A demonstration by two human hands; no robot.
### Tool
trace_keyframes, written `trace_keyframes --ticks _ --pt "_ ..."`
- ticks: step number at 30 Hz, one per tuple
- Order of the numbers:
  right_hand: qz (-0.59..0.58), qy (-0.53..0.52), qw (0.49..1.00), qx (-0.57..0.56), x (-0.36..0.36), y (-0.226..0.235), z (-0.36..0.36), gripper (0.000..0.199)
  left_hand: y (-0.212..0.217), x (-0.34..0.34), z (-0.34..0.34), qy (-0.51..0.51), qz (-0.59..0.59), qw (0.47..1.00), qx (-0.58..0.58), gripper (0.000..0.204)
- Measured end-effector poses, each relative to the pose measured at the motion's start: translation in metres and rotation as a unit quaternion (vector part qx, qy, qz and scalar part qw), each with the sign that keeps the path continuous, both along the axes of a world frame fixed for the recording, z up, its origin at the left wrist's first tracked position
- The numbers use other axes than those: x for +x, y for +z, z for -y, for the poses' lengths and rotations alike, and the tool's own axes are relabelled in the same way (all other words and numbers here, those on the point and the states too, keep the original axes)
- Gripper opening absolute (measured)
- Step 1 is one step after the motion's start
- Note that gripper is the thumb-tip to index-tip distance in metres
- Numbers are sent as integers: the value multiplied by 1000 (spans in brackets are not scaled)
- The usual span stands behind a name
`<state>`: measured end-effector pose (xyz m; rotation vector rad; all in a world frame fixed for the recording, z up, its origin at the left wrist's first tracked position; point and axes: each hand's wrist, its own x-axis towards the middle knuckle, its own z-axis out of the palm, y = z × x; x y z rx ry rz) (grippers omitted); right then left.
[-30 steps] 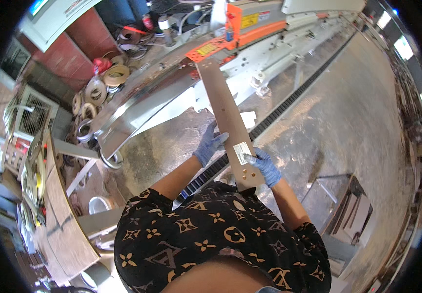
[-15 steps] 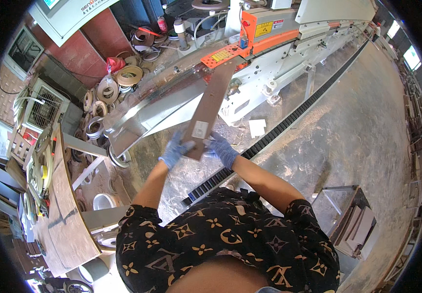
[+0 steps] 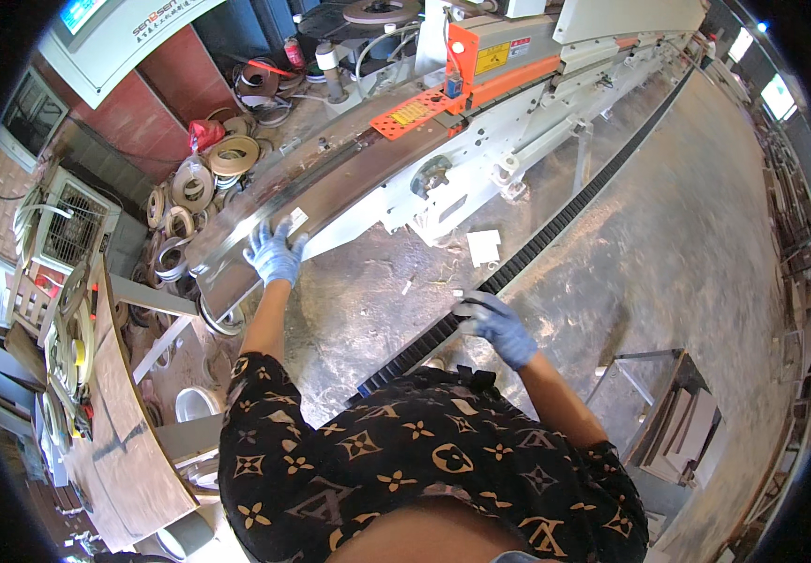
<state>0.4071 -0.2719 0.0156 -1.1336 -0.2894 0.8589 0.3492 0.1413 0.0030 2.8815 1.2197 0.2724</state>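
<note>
On the long machine bed (image 3: 349, 178), a narrow brown board (image 3: 330, 183) lies flat along its length. The left hand (image 3: 274, 253), gloved blue, presses spread fingers on the board's near end. The right hand (image 3: 494, 324) hangs loose above the floor (image 3: 612, 244), holding nothing.

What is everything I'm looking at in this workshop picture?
Panel: one, brown, lying on the machine's infeed, left hand on it.
Machine: one, long, white and orange, running to top right.
Toothed track: one, black, across the floor.
Edge-banding rolls: several, tan, heaped at left.
Paper scrap: one, white, on the floor.
Metal stand: one, grey, lower right.
Left hand: blue glove, flat on the panel.
Right hand: blue glove, holds nothing.
</note>
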Motion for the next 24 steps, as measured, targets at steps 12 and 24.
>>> trace_keyframes --ticks 12,24 --pt "-270 -279 921 23 -23 -83 113 41 -6 50 -13 90 65 994 -13 60" --pt "-295 -319 901 -3 -27 -99 112 30 -13 52 -17 90 69 994 2 59"
